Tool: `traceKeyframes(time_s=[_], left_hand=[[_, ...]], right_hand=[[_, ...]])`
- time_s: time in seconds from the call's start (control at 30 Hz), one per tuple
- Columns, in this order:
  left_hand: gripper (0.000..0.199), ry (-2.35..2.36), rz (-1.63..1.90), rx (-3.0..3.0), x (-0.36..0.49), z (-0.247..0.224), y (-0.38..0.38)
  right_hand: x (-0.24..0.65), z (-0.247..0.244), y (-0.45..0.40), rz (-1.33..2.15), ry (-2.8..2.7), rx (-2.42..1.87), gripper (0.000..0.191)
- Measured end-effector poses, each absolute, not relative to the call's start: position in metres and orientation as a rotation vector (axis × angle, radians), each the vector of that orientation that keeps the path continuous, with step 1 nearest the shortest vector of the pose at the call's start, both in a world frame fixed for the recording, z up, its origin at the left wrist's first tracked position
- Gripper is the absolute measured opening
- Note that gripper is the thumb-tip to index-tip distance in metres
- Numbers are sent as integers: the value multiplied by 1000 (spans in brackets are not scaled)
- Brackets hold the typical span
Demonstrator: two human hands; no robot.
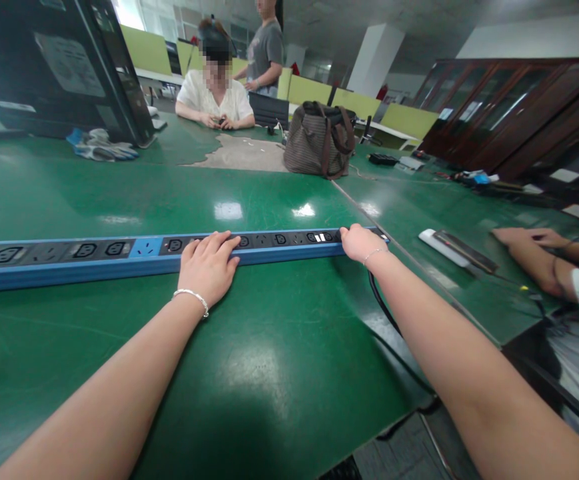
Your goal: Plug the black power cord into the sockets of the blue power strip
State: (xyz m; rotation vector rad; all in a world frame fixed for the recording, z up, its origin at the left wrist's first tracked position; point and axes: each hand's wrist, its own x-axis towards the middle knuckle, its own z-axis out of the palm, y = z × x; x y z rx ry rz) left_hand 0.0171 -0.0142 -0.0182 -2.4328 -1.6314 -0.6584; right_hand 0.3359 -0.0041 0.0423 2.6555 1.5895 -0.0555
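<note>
A long blue power strip (264, 255) with black sockets in its top lies across the green table, running from the left edge to past my right hand. One socket block (146, 247) is blue. My left hand (209, 267) rests on the strip near its middle, fingers spread over the top and thumb at the front side. Over the right end, my right hand (362, 243) is closed, fingertips down at the sockets beside small white-lit windows (319, 237). What its fingers pinch is hidden. From beneath my right wrist a black cable (383, 303) hangs toward the table edge.
A brown bag (314, 143) stands at the back, with gloves (102, 145) by a large black cabinet (59, 73) at left. A white and dark bar (456, 250) lies on the right table, near another person's arms (539, 253). Two people (214, 100) are across the table.
</note>
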Motion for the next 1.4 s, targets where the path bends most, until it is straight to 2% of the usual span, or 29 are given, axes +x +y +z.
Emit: traceKeyframes(time_s=[0.5, 0.83, 1.03, 1.4], left_hand=[[40, -1626, -666, -2432, 17, -20, -13], [40, -1635, -688, -2434, 17, -19, -14], [40, -1626, -702, -2439, 17, -20, -13], [40, -1632, -722, -2430, 17, -20, -13]], right_hand=[[345, 50, 7, 30, 1716, 2254, 54], [349, 60, 18, -5, 1750, 2069, 45], [348, 60, 19, 15, 1688, 2132, 55], [344, 57, 8, 40, 1673, 2390, 52]])
